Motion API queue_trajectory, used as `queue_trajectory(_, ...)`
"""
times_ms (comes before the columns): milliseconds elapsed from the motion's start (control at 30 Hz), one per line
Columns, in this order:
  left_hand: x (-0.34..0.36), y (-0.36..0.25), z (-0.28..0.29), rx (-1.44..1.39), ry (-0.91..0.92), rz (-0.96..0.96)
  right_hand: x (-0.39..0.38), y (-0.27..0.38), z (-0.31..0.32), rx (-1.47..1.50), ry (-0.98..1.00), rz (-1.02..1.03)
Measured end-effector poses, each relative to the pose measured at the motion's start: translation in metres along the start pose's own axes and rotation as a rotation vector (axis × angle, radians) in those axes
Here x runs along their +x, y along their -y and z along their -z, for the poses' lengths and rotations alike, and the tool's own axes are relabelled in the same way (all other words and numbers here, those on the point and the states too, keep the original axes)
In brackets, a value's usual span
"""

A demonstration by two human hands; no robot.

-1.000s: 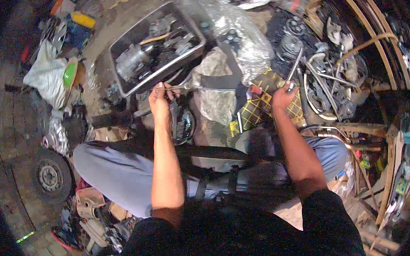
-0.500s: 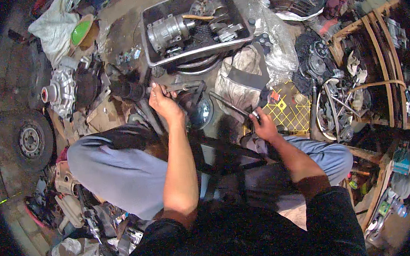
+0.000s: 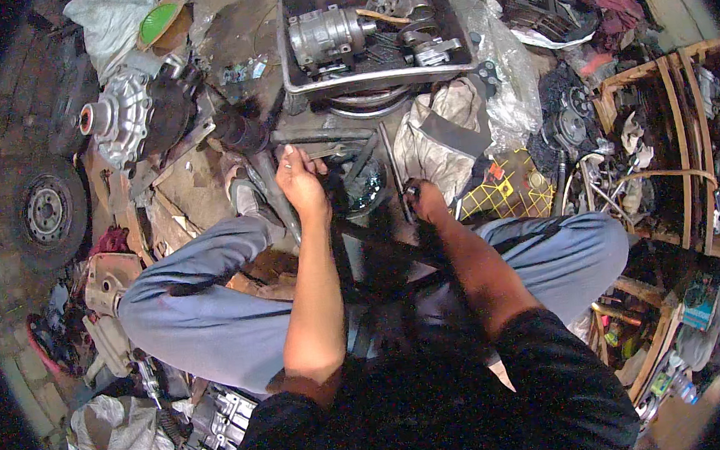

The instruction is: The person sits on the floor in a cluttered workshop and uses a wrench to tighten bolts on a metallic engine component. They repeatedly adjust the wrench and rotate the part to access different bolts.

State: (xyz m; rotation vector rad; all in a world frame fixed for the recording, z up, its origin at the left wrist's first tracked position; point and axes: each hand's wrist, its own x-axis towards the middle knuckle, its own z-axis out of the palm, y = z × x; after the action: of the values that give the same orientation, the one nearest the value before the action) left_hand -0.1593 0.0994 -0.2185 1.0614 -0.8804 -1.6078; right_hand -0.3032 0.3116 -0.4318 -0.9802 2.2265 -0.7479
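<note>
My left hand (image 3: pixel 302 177) is closed on a metal spanner (image 3: pixel 325 151), which lies crosswise over dark metal bars (image 3: pixel 294 135) in front of me. My right hand (image 3: pixel 424 199) grips a long dark metal tool (image 3: pixel 390 159) pointing away from me, beside a crumpled pale cloth (image 3: pixel 421 136). Between my hands sits a round dark container (image 3: pixel 362 191) with a glossy surface, partly hidden by the bars and shadow. Just beyond stands a plastic tub (image 3: pixel 378 80) holding a metal cylindrical unit (image 3: pixel 324 37) and other greasy parts.
A large metal housing (image 3: pixel 119 113), a wheel (image 3: pixel 46 212) and a white sack (image 3: pixel 119 443) are at my left. On the right lie clear plastic wrap (image 3: pixel 509 103), a yellow grid board (image 3: pixel 502 197), assorted parts (image 3: pixel 568 124) and wooden frames (image 3: pixel 675 149). My crossed legs surround the work.
My right hand has moved left and inward with the long tool, which is now more upright in view. My left hand keeps the spanner. The camera view has shifted.
</note>
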Motion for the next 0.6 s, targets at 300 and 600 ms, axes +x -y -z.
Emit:
queue_trajectory(300,0.001,-0.010,0.016,0.035,0.143,0.034,0.014,0.051,0.015,-0.084,0.109,0.029)
queue_trajectory(600,0.001,-0.017,-0.012,-0.347,0.254,0.111,0.035,0.215,0.120,0.827,-0.012,0.223)
